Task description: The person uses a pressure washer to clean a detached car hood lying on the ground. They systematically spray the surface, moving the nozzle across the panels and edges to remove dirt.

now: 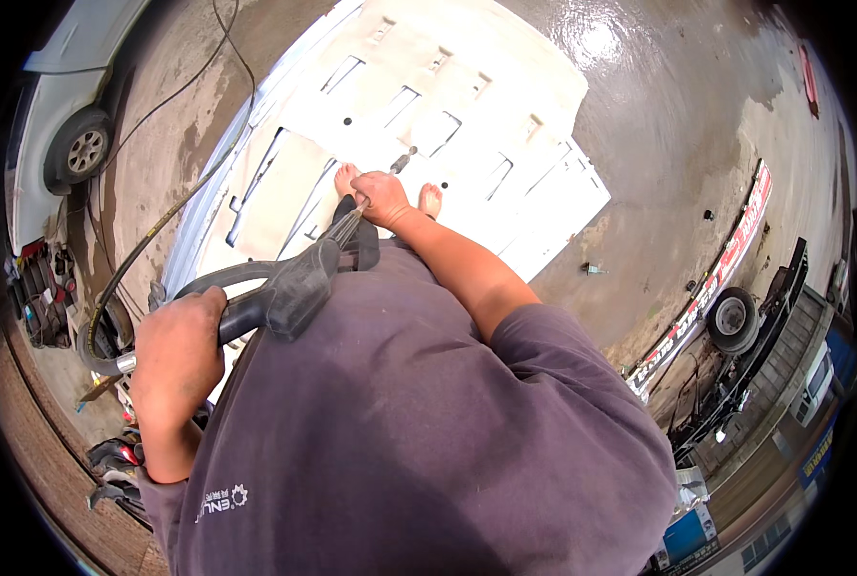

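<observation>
A black pressure washer gun [299,288] lies across the front of my body, its thin lance pointing away from me. My left hand [179,341] is wrapped round its rear grip, where a black hose [141,245] joins the gun. Farther along, my right hand [382,199] is closed round the lance, and the dark nozzle [404,159] sticks out beyond it. Under my bare feet [430,200] is a large off-white panel [534,86] with long slots and small dark round spots. Whether water leaves the nozzle I cannot tell.
Wet concrete [640,144] surrounds the panel. A light-coloured vehicle with a wheel [85,154] stands at the left, with the hose looping near it. At the right are a long red-and-white strip [726,259], a loose wheel [733,320] and a dark metal frame [779,298].
</observation>
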Action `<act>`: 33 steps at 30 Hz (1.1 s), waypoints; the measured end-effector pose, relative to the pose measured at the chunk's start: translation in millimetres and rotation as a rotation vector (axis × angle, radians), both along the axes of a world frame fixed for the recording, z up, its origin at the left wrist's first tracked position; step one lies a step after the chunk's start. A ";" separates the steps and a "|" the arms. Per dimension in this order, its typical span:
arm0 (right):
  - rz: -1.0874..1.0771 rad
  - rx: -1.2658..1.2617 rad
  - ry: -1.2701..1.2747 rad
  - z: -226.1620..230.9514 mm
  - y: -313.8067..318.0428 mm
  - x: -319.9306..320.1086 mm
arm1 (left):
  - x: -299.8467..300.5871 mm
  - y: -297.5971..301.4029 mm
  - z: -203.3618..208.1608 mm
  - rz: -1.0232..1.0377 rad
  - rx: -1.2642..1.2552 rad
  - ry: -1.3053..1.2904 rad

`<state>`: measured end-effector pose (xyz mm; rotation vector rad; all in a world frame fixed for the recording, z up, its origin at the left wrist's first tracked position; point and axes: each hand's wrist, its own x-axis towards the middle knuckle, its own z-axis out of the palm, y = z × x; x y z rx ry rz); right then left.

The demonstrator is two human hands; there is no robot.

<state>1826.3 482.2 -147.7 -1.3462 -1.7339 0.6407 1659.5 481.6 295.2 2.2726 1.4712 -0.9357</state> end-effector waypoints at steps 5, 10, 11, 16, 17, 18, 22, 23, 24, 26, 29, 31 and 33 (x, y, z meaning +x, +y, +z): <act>0.048 0.013 0.011 -19.4 23.7 -31.2 | -14.3 7.6 4.8 0.045 0.027 0.007; -0.010 0.065 0.015 10.3 67.8 -12.1 | -30.4 14.5 -1.1 0.132 0.055 -0.045; -0.018 0.066 -0.003 16.7 73.2 -8.0 | -35.1 15.7 -1.9 0.138 0.058 -0.065; -0.018 0.049 -0.045 19.6 73.8 -16.9 | -59.2 16.7 -6.8 0.129 0.064 -0.175; 0.021 0.025 -0.095 19.5 69.5 -22.7 | -64.0 16.3 -7.6 0.148 0.037 -0.163; 0.025 0.044 -0.051 17.3 64.5 -28.6 | -68.8 17.0 -7.8 0.166 0.013 -0.152; 0.121 -0.024 -0.100 14.3 63.8 -25.0 | -85.0 18.3 -9.2 0.186 -0.031 -0.144; 0.128 -0.043 -0.135 15.9 67.5 -21.1 | -86.8 19.5 -8.8 0.194 -0.016 -0.157; 0.115 0.003 -0.146 19.8 76.5 -14.9 | -87.0 19.3 -7.7 0.202 -0.003 -0.170; 0.105 0.048 -0.153 31.4 95.7 -4.1 | -88.4 16.9 -5.5 0.232 0.011 -0.212; 0.106 0.095 -0.179 44.2 117.1 0.1 | -89.4 15.9 0.1 0.280 0.020 -0.269; 0.092 0.115 -0.159 47.8 122.0 -6.1 | -93.3 16.1 3.8 0.291 0.023 -0.278; 0.117 0.116 -0.114 40.1 114.3 -25.0 | -102.0 12.2 6.0 0.272 0.048 -0.265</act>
